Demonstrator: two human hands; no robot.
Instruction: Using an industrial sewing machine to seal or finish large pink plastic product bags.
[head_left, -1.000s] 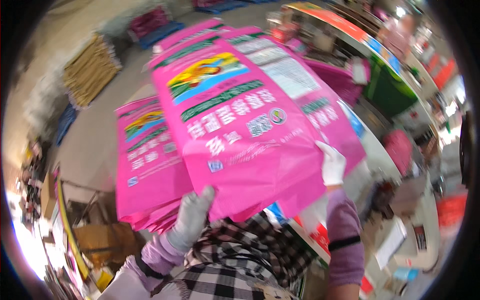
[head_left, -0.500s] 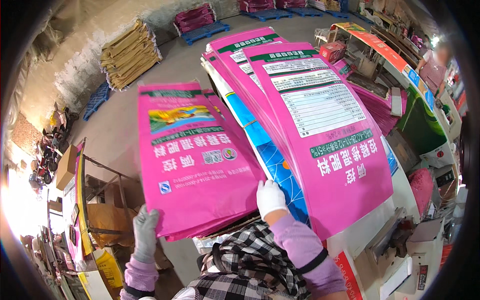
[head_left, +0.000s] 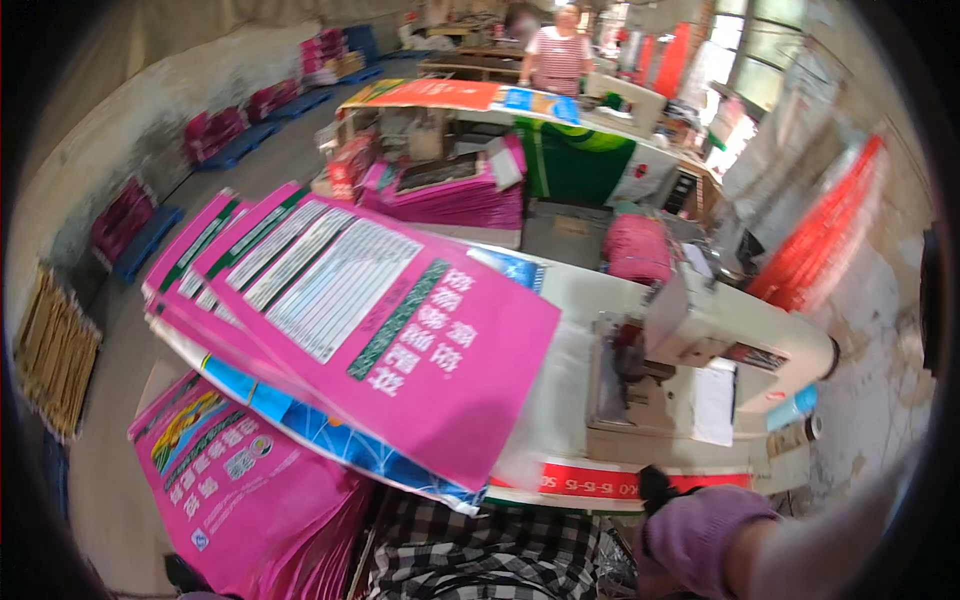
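Observation:
At the lower right, my right hand (head_left: pixel 850 540) is smeared by motion in its pale glove, and its fingers cannot be made out. The purple sleeve of that arm crosses the front of a white sewing machine (head_left: pixel 740 325). My left hand is out of view; only a sliver of sleeve with a dark band shows at the lower left edge. Near it lies a stack of pink printed bags (head_left: pixel 310 500). Above that stack, several flat pink bags (head_left: pixel 480 350) lie fanned on a blue patterned sheet (head_left: pixel 345 435) over the worktable (head_left: pixel 560 400).
Behind the worktable stand another pile of pink bags (head_left: pixel 450 205), a pink roll of twine (head_left: pixel 637 248) and a green panel (head_left: pixel 570 165). Tan sacks (head_left: pixel 55 350) and blue pallets (head_left: pixel 148 240) line the left wall. A person in a striped top (head_left: pixel 558 60) stands far back.
The view has swung right toward the sewing machine. My left hand has left the pink bag stack and gone out of view. My right hand has moved from the stack to the lower right.

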